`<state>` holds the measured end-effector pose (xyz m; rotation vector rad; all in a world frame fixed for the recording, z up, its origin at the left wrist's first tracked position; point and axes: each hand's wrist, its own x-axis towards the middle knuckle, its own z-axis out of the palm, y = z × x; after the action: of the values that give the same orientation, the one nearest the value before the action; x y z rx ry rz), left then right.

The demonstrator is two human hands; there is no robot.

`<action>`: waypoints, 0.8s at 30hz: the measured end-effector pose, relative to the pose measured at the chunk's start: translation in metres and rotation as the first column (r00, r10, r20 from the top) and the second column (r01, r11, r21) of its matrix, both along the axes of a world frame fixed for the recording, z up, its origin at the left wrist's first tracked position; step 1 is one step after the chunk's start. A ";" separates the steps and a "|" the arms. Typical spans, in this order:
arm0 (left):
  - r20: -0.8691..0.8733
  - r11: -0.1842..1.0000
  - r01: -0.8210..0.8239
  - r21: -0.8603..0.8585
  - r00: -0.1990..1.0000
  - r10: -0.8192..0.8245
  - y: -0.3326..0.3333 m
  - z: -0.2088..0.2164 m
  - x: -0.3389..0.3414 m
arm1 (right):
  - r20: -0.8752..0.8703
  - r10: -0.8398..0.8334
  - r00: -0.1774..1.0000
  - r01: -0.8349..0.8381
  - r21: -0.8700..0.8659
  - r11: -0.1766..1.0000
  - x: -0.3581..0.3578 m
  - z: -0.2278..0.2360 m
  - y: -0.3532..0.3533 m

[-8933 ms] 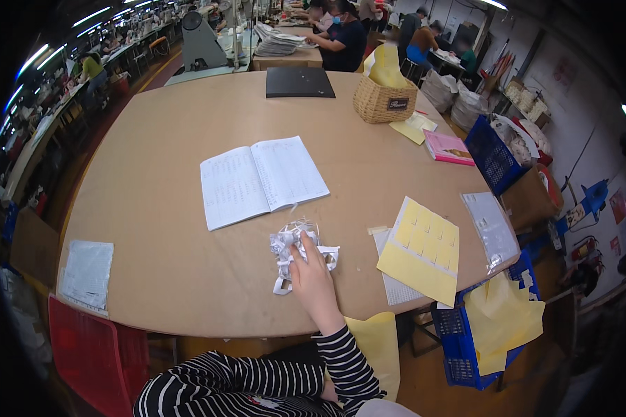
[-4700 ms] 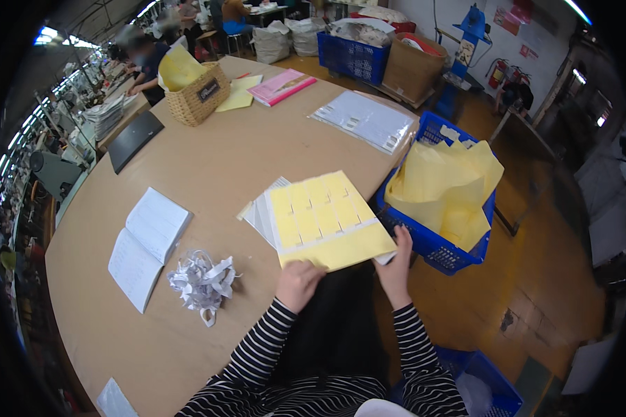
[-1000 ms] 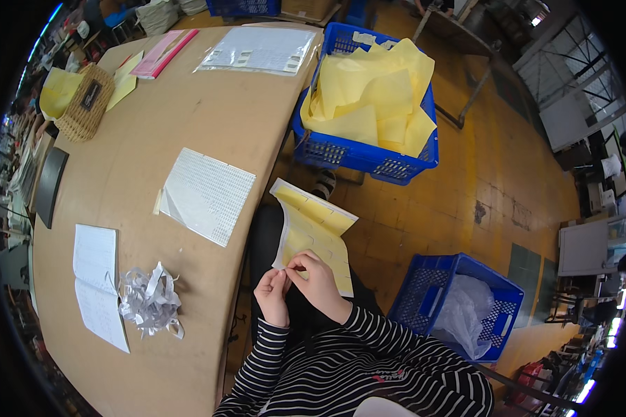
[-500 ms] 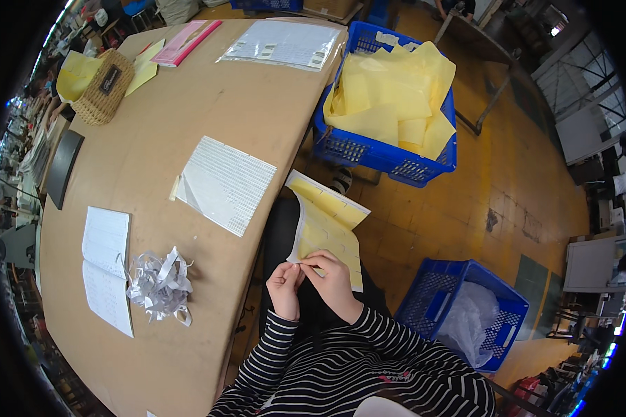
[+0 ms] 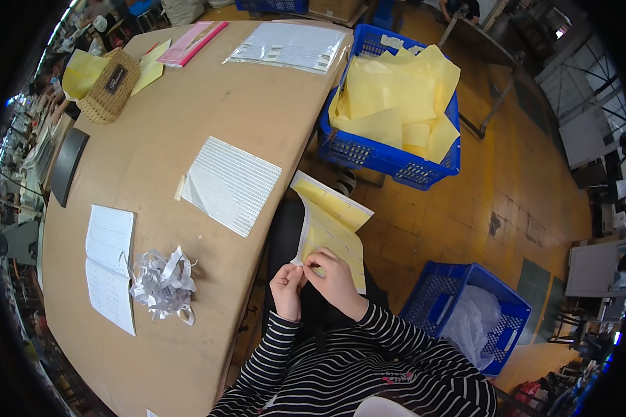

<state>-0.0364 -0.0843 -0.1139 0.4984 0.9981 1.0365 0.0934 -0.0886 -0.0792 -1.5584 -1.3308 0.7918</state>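
Person seated at the counter, both hands at work. The yellow sheet, bent and edged in white, lies above the lap, just beyond the counter's right edge. The left hand pinches its near corner between thumb and fingers; the right hand pinches the same corner, fingertips just beside the left's. On the counter, a tangle of white strips sits beside an open notebook; a white printed sheet lies farther off.
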 end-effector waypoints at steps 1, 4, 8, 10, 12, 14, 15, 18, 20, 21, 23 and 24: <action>0.023 1.000 0.006 0.009 1.000 -0.007 0.000 -0.001 -0.001 | 0.000 0.000 1.000 0.000 0.012 1.000 0.000 0.000 0.000; 0.043 0.999 0.026 0.029 0.999 -0.027 -0.001 -0.006 -0.003 | -0.005 -0.004 1.000 0.004 0.027 1.000 0.000 0.002 -0.001; -0.058 0.992 0.085 0.095 0.995 -0.080 -0.005 -0.013 -0.007 | -0.023 0.038 0.999 -0.039 -0.010 0.999 0.006 0.007 -0.002; -0.116 0.983 0.140 0.121 0.985 -0.126 -0.006 -0.014 -0.010 | -0.035 0.098 0.995 -0.099 -0.011 0.995 0.012 0.009 -0.001; -0.163 0.976 0.167 0.140 0.976 -0.144 -0.008 -0.015 -0.010 | -0.049 0.175 0.983 -0.175 0.009 0.985 0.019 0.011 -0.001; -0.216 0.965 0.201 0.167 0.963 -0.163 -0.009 -0.015 -0.011 | -0.122 0.208 0.971 -0.208 0.007 0.978 0.024 0.013 -0.001; -0.247 0.958 0.218 0.186 0.954 -0.169 -0.010 -0.016 -0.012 | -0.157 0.224 0.962 -0.226 0.006 0.974 0.026 0.013 -0.002; -0.259 0.942 0.262 0.210 0.944 -0.205 -0.010 -0.018 -0.016 | -0.311 0.189 0.931 -0.232 -0.105 0.967 0.026 0.013 -0.005; -0.234 0.938 0.279 0.207 0.945 -0.229 -0.010 -0.019 -0.019 | -0.376 0.180 0.909 -0.258 -0.166 0.952 0.024 0.012 -0.008; -0.217 0.938 0.283 0.201 0.946 -0.239 -0.010 -0.020 -0.020 | -0.420 0.179 0.890 -0.283 -0.201 0.938 0.023 0.010 -0.008; -0.218 0.932 0.298 0.207 0.942 -0.253 -0.009 -0.020 -0.023 | -0.403 0.178 0.898 -0.285 -0.223 0.932 0.023 0.008 -0.007; -0.235 0.925 0.310 0.218 0.937 -0.258 -0.009 -0.019 -0.024 | -0.400 0.170 0.900 -0.284 -0.244 0.927 0.024 0.007 -0.007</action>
<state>-0.0609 -0.0932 -0.1331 0.9484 0.9407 0.8632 0.1171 -0.0953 -0.0726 -1.3921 -1.1589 1.4200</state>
